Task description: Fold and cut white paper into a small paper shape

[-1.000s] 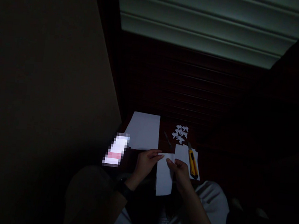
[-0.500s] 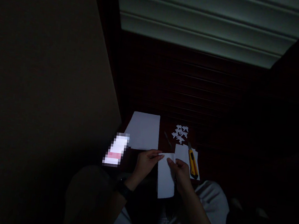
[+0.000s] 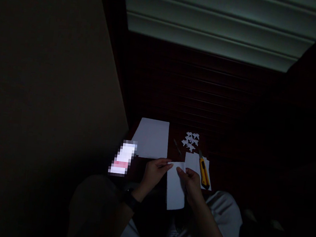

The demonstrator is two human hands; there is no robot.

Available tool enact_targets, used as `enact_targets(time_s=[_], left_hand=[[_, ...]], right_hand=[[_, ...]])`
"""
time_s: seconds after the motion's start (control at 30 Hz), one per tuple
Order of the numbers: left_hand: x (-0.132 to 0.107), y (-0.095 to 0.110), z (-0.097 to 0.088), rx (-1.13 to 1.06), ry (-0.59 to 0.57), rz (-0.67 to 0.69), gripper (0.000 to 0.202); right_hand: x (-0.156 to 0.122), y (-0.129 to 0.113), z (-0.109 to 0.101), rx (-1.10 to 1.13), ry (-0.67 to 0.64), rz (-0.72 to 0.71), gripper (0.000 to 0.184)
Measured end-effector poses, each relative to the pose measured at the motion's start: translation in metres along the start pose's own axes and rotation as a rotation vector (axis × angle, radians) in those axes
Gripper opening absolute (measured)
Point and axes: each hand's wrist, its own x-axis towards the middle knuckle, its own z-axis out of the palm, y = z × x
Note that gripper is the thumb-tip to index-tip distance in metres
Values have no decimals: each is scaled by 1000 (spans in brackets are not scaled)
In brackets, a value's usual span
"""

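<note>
The scene is very dark. My left hand (image 3: 155, 171) and my right hand (image 3: 190, 181) both pinch the top edge of a white strip of paper (image 3: 175, 191), which hangs down over my lap. The left fingers grip its upper left corner, the right fingers its upper right part. A dark watch sits on my left wrist. Just right of my right hand a yellow utility knife (image 3: 204, 171) lies on another white paper piece (image 3: 192, 162).
A larger white sheet (image 3: 152, 137) lies on the dark wooden table (image 3: 226, 168) beyond my left hand. Several small white paper cut-outs (image 3: 190, 140) and a thin dark pen (image 3: 177, 146) lie behind the knife. A lit phone screen (image 3: 123, 157) glows at the left. A wall stands left.
The paper strip has slipped slightly lower and tilted a little to the right between my fingers. My hands stay almost where they were.
</note>
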Motion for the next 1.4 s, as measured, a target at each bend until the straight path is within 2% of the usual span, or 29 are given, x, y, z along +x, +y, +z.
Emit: enact_targets(time_s=[0.37,1.1,1.4], left_hand=[[2,3,1,-18,32,-13,27],[1,0,1,-38,-28,-20,28],[2,4,2,-10,-12,-13,30]], right_hand=[[2,4,-1,-20,-8,-2,29],[2,2,-1,-37,29,-20,31],[3,-1,1,-48,20,-28,32]])
